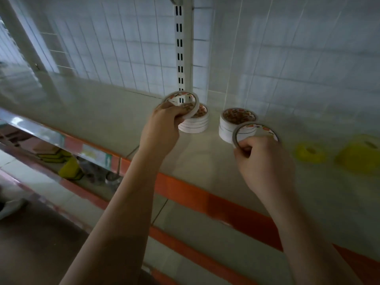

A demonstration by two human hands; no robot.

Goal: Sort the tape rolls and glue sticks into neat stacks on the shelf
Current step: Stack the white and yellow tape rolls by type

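Here, the white shelf (92, 120) with its orange front edge (236, 210) fills most of your view, backed by a wire grid panel (102, 48) and a slotted upright post (182, 48). At the far right sit two blurred yellow objects (357, 155), too smeared to identify. Toward the back of the shelf stand two stacks of tape rolls, well apart: the left stack (195, 124) and the right stack (230, 124). Your left hand (162, 132) curls around a single tape roll (186, 103), holding it tilted, just above and in front of the left stack. Your right hand (265, 161) pinches a second tape roll (255, 130) by its lower rim, held up in front of the right stack and partly covering it.
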